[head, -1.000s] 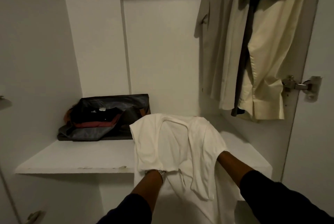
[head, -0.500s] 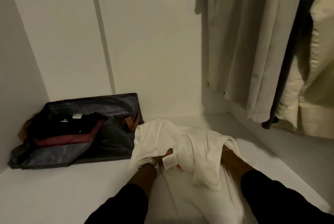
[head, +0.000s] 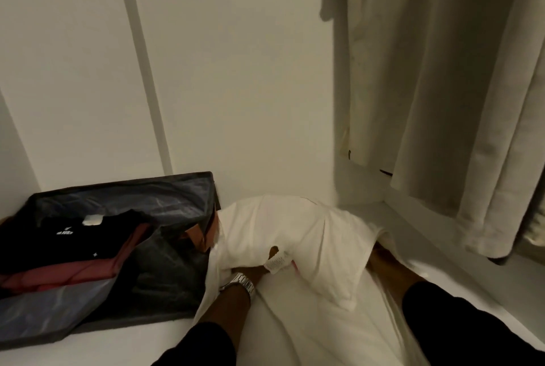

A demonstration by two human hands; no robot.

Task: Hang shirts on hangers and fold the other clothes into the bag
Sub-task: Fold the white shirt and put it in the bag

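A white garment is spread over the white shelf of a wardrobe, its far end bunched up just beside the right edge of an open dark bag. Both hands are buried under the cloth. Of the left hand only a patch of skin and a fingertip poking out near a small sewn-in label can be seen; a metal watch is worn on that wrist. Whether its fingers are spread or clamped on the fabric cannot be told. The right hand is hidden under the garment's right edge — only its wrist and a dark sleeve are shown, so the state of its fingers cannot be told either.

Inside the bag, folded clothes are stacked: a black piece with a small white tag on top, and a red one below it. The bag is set against the back wall at the left of the shelf. At the upper right, pale shirts are hung — their hems end above the shelf's right side.
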